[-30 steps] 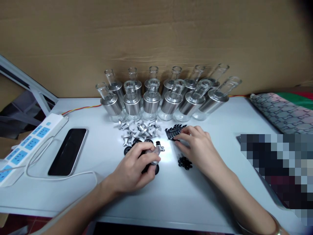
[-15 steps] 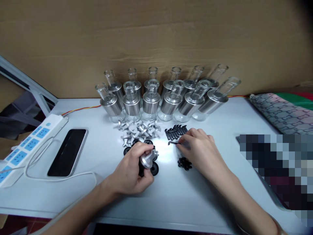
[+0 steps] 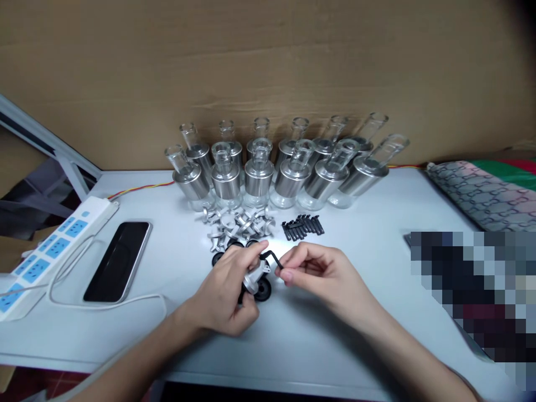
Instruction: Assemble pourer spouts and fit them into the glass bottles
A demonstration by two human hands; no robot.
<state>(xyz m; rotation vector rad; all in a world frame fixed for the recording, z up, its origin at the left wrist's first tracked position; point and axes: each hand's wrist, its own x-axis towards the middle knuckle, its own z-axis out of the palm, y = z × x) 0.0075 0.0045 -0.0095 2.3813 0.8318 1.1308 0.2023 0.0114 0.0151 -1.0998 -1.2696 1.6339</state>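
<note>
Though close, hands (image 3: 224, 290) (image 3: 335, 276) inside table edge (image 3: 251, 382)

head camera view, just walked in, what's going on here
The left hand holds a silver part, and the right hand pinches a bent black piece with its far end at the top of that part; whether it is seated is unclear. More silver parts and black pieces lie beyond the hands, black discs lie by the left hand, and glass bottles stand in two rows behind.

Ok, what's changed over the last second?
The right hand has taken a black lever from the lever pile and brought it leftward to the silver fitting, which the left hand still holds. The bottles and phone stayed put.
</note>
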